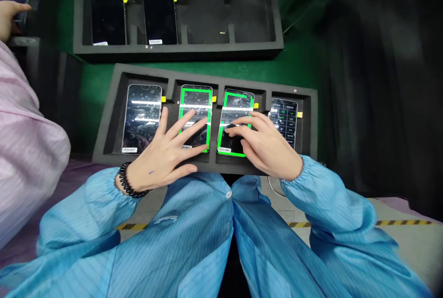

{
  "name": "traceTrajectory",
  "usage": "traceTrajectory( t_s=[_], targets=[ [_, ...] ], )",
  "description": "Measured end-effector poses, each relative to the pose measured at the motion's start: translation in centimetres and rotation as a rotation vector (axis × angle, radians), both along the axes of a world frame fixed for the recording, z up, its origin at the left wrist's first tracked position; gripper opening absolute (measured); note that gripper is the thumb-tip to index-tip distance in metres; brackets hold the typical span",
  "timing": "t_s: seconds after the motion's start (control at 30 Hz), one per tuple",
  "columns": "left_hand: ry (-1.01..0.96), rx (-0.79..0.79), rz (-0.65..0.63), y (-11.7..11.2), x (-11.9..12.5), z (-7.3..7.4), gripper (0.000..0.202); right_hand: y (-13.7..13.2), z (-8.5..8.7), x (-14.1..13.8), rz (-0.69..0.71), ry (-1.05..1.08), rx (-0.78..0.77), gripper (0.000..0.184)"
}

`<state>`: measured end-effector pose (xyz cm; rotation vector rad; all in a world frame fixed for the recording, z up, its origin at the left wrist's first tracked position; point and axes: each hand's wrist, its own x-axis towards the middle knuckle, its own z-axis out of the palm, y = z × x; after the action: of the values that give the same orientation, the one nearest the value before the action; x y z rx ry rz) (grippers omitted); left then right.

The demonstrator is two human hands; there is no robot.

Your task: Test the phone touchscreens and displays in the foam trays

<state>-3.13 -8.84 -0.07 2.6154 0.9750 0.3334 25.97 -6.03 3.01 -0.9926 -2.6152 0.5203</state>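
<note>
A black foam tray [207,79] holds several smartphones in separate compartments. My left hand [162,152] lies spread across the second phone [195,104], whose screen has a bright green outline, and its thumb reaches toward the tray's front rim. My right hand [259,143] rests its fingertips on the third phone [236,104], also outlined in green. Its fingers stop close to the fourth phone [285,120], which shows a menu of icons. The first phone [141,118], at the left, is dark and untouched. Neither hand grips anything.
A second foam tray [173,52] with two dark phones [108,16] [160,15] stands farther away on a green surface [301,53]. A co-worker's hand [12,16] and pink sleeve [27,141] intrude at left. Black curtain [380,81] hangs at right.
</note>
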Motion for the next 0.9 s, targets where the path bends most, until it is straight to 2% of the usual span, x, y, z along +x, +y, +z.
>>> traceTrajectory(
  t_s=[0.2,0.33,0.43,0.57,0.63,0.9],
  targets=[
    [-0.015,-0.017,-0.124,-0.6,-0.8,-0.4,0.062,0.7,0.4,0.6,-0.022,-0.012,0.005,0.041],
    [-0.085,0.002,-0.079,-0.7,-0.8,-0.4,0.064,1.3,0.5,0.6,-0.031,-0.019,0.010,0.044],
    [-0.056,0.035,-0.048,-0.5,-0.5,-0.3,0.064,1.5,0.5,0.5,-0.032,-0.024,0.017,0.044],
    [0.023,0.073,-0.094,-0.3,-0.2,-0.4,0.065,1.6,0.5,0.5,-0.018,-0.034,0.034,0.042],
    [-0.005,0.100,-0.129,-0.4,-0.2,-0.5,0.064,1.6,0.5,0.5,-0.010,-0.037,0.043,0.041],
    [0.014,-0.026,0.054,-1.1,-0.2,0.1,0.076,1.6,0.4,0.7,-0.021,-0.038,0.055,0.041]
  ],
)
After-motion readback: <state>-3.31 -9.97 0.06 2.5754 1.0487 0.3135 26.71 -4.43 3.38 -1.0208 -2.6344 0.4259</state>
